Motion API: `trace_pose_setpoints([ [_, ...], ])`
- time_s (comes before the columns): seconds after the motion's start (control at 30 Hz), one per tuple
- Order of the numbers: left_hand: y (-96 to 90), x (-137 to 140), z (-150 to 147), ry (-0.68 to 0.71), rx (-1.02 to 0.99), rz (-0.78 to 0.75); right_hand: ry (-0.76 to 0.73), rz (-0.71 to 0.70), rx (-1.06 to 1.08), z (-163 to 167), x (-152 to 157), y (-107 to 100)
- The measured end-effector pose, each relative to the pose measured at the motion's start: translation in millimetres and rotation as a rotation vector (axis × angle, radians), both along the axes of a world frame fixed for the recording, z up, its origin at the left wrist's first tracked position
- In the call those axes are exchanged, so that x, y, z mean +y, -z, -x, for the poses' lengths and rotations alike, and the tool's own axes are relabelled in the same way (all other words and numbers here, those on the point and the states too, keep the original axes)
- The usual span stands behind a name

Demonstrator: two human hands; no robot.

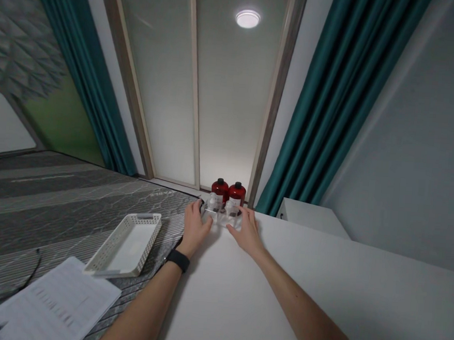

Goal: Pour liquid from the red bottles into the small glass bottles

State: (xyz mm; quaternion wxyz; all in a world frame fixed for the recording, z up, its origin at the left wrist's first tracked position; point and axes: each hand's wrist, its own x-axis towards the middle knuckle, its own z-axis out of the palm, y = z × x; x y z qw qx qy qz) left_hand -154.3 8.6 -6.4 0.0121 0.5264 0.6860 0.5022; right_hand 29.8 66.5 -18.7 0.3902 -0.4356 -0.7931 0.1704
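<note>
At the far end of the white table (225, 299), a clear plastic tray (222, 221) holds small clear items with rounded tops, whose kind I cannot make out. My left hand (196, 227), with a dark band on the wrist, grips the tray's left side between thumb and fingers. On the opposite side my right hand (247, 232) has its thumb at the near edge and its fingers along the right end. Just behind stand two dark red bottles, a left bottle (219, 188) and a right bottle (237, 192), with black caps and pale labels partly hidden by the clear items.
Left of the table, a white perforated basket (147, 247) lies on a grey patterned surface beside printed sheets (54, 303) with a pen on them. A white cabinet (313, 217) stands beyond the table at right. Frosted sliding doors (232, 98) and teal curtains (333, 94) are behind.
</note>
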Motion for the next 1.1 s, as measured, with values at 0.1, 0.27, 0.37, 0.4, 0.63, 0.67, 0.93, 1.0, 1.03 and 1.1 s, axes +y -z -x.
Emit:
trace_pose_setpoints([
  [0.1, -14.3, -11.6, -12.4, 0.008, 0.165, -0.145, -0.016, -0.014, 0.0, -9.0, -6.3, -3.0],
  [0.27, -22.6, -32.0, -35.5, 0.347, 0.263, -0.112, -0.023, -0.044, -0.022, -30.7, -21.1, -7.9],
  [0.37, -19.1, -40.4, -44.3, 0.485, 0.287, -0.031, -0.038, -0.07, -0.064, -48.9, -32.8, -11.5],
  [0.4, -17.7, -42.0, -46.0, 0.514, 0.291, -0.021, -0.046, -0.076, -0.084, -55.7, -37.0, -12.6],
  [0.63, -21.9, -45.7, -60.3, 0.643, 0.382, 0.022, -0.057, -0.035, -0.205, -107.1, -68.8, -15.3],
  [0.67, -25.2, -46.8, -64.9, 0.669, 0.411, 0.039, -0.062, -0.026, -0.225, -114.2, -73.5, -15.3],
  [0.93, -49.7, -56.4, -112.5, 0.775, 0.613, 0.251, -0.056, 0.012, -0.266, -153.1, -100.5, -17.0],
  [1.0, -53.4, -56.4, -124.0, 0.8, 0.646, 0.278, -0.037, 0.012, -0.228, -156.3, -103.9, -18.2],
  [1.03, -55.4, -56.1, -129.9, 0.815, 0.654, 0.276, -0.028, 0.009, -0.205, -157.3, -105.3, -19.1],
  [1.1, -59.5, -55.1, -141.8, 0.832, 0.647, 0.252, -0.014, -0.002, -0.158, -158.7, -107.6, -21.1],
])
